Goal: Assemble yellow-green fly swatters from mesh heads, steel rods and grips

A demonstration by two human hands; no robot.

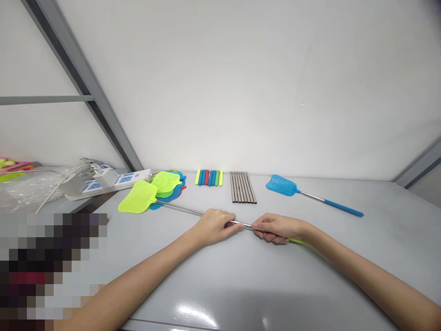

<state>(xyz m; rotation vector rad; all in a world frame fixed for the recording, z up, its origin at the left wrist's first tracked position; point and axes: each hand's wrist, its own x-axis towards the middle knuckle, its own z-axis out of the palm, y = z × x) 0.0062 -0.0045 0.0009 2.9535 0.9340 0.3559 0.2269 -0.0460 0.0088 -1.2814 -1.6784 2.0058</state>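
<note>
A fly swatter with a yellow-green mesh head [138,197] lies across the front of me, its thin metal rod extended. My left hand [217,225] is closed around the middle of the rod. Farther along, my right hand [274,227] grips the same swatter where rod and handle meet; a bit of yellow-green handle shows past the palm. Behind the swatter's head sits a pile of loose mesh heads [166,181], yellow-green and blue. A complete blue fly swatter [313,195] rests on the table to the right.
Several coloured handle grips [209,178] stand in a row near the wall, beside a row of metal tubes [243,187]. A white power strip [117,181] with plugs and cables lies at left, near clear plastic bags [31,191]. The grey table [379,257] meets a white wall.
</note>
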